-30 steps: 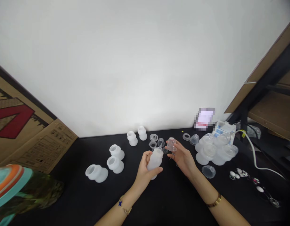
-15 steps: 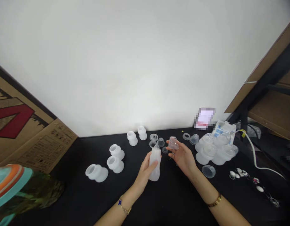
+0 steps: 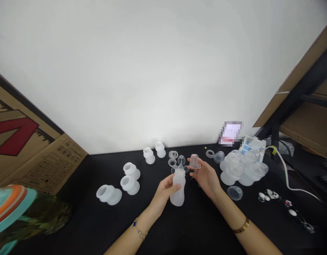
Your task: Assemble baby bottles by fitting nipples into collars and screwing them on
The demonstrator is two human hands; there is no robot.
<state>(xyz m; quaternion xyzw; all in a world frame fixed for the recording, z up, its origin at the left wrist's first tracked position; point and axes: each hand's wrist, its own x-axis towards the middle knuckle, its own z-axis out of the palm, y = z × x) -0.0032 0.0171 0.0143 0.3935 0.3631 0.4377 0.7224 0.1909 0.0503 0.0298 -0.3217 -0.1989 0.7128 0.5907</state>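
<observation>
In my left hand (image 3: 163,193) is a translucent white baby bottle (image 3: 178,191), nearly upright, its clear nipple (image 3: 180,165) pointing up. My right hand (image 3: 207,179) holds a clear dome-shaped bottle cap (image 3: 195,162) by its side, to the right of the bottle and apart from it. Behind the bottle lie clear rings (image 3: 173,154) and another clear cap (image 3: 181,160); the bottle hides some of these small parts. Several open bottle bodies without tops (image 3: 130,185) stand or tilt on the left of the black table.
Capped bottles (image 3: 234,171) cluster at the right, with a loose cap (image 3: 235,193) in front. A blurred phone (image 3: 231,134) leans on the wall. A white cable (image 3: 288,177) and jewelry-like strands (image 3: 287,203) lie far right. At left are a cardboard box (image 3: 46,159) and a large jug (image 3: 25,212).
My left hand has moved the bottle slightly to the right, closer to the cap, and it tilts a little differently. My right hand with the cap has barely moved.
</observation>
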